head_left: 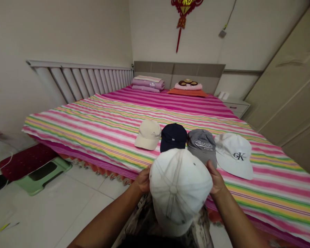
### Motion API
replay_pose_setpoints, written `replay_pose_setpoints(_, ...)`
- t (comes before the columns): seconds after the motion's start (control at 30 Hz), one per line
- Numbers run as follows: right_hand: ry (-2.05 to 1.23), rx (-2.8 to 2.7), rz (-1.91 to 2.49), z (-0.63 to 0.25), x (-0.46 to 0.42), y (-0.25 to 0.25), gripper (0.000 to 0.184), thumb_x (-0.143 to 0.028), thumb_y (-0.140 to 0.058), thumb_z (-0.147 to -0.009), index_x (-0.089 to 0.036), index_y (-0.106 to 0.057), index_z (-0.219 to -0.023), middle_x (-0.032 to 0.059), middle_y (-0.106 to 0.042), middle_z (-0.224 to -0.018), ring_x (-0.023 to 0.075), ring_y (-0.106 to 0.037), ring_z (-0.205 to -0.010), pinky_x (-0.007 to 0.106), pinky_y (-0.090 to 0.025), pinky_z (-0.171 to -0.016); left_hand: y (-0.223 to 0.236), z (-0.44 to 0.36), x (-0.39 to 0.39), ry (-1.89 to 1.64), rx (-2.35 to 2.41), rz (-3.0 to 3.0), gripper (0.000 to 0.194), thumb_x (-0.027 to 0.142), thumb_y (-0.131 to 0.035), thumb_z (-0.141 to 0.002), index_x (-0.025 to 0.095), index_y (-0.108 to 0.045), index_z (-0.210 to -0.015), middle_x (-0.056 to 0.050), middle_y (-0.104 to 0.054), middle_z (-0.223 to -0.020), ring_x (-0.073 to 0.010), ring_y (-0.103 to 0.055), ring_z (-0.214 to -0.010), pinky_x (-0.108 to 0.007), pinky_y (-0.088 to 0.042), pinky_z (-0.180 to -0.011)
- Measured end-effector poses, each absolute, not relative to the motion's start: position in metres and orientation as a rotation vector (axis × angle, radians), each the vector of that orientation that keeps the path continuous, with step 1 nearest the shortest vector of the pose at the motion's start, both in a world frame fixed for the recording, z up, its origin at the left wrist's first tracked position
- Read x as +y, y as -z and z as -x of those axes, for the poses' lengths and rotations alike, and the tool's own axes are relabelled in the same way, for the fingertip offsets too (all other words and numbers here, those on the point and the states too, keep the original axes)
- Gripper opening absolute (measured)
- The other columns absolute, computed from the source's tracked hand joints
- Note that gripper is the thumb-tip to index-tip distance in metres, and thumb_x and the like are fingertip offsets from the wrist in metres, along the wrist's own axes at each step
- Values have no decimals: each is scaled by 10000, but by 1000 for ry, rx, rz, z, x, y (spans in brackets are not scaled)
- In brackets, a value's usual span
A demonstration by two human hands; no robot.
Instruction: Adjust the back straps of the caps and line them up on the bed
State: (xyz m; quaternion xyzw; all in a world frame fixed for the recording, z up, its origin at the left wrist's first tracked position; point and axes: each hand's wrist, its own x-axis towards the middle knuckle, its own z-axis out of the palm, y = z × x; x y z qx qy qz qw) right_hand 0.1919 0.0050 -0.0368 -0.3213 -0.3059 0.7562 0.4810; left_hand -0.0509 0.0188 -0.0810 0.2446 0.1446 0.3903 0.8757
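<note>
A white baseball cap (179,187) is held up close to me, its crown turned toward the camera. My left hand (144,179) grips its left edge and my right hand (216,179) its right edge; some fingers are hidden behind the cap. Beyond it, a row of caps lies on the striped bed: a beige cap (148,134), a navy cap (173,136), a grey cap (202,143) with white lettering, and another white cap (234,151) marked with black letters. The held cap overlaps the lower parts of the navy and grey ones in view.
The bed (93,124) has a striped cover. Folded purple bedding (147,84) and a pink and orange stack (188,90) lie by the headboard (155,69). A green stool (43,175) with a red cover stands at left, a white nightstand (236,106) at right.
</note>
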Motion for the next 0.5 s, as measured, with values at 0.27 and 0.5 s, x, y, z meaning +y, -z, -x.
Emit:
replay_pose_setpoints(0.27, -1602, -773, 754, -182, -4, 51, 280, -512, -623, -561, -257, -651, -674, 70, -708, -788, 322, -552, -1000, 523, -298, -934, 51, 41, 16, -799, 172, -450, 309, 272, -599, -647, 109, -660, -903, -121, -657, -972, -283, -498, -1086, -423, -294, -964)
replay_pose_setpoints(0.5, -1532, -776, 812, -178, -4, 34, 240, -512, -625, -484, -297, -641, -590, 41, -693, -637, 336, -567, -958, 486, -377, -904, 28, 49, 14, -795, 140, -543, 427, 483, -692, -469, 148, -702, -734, -101, -679, -908, -345, -474, -1090, -450, -305, -940)
